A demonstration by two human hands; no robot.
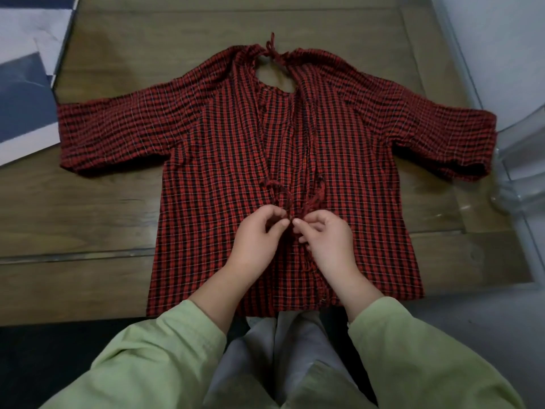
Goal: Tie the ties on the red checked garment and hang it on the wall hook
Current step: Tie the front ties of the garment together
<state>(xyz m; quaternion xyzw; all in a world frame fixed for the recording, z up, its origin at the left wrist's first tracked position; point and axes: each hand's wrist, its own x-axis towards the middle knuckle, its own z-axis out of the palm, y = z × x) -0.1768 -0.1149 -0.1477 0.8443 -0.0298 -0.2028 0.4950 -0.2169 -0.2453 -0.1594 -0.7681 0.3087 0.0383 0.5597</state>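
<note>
The red checked garment (224,137) lies flat on a wooden surface (97,208), sleeves spread to both sides. At its neck a pair of ties (272,50) is knotted. Lower down the middle opening, two more red ties (290,196) hang loose toward me. My left hand (259,234) and my right hand (324,234) meet over the garment's centre, fingertips almost touching, each pinching a strand of these middle ties. Green sleeves cover both forearms. No wall hook shows in the view.
A white and blue flat object (26,84) lies at the far left on the wood. A clear plastic piece (519,160) and a pale wall (501,39) stand at the right. The wooden surface's front edge runs just below the garment hem.
</note>
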